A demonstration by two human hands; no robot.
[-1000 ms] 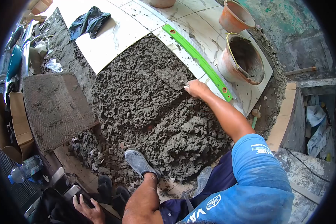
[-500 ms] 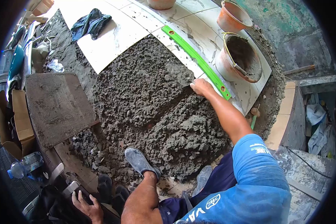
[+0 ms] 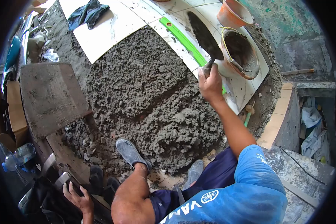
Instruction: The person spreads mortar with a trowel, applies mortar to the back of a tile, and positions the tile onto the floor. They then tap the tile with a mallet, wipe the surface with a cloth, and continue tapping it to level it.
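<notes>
My right hand (image 3: 211, 83) is closed round the handle of a trowel (image 3: 202, 34). The trowel's long, dark, mortar-smeared blade points away over the white tiles, beside a mortar-stained bucket (image 3: 227, 69) with a yellow rim cord. Under the wrist runs a bright green spirit level (image 3: 183, 40), partly hidden by the hand. Coarse grey mortar (image 3: 138, 71) spreads to the left of this hand, heaped higher towards my feet. At the lower left, my left hand (image 3: 78, 199) has its fingers spread, close to a dark object with a pale metal edge, and holds nothing.
Large white tiles (image 3: 115, 31) border the mortar, with a dark cloth (image 3: 87, 15) on one. An orange bucket (image 3: 233, 14) stands behind the stained one. To the left are a mortar-caked board (image 3: 54, 99), a cardboard box (image 3: 16, 112) and a plastic bottle (image 3: 20, 156).
My right hand has turned and risen from the mortar's edge, bringing the trowel up over the tiles towards the stained bucket. My left hand stays at the lower left. The view has shifted slightly.
</notes>
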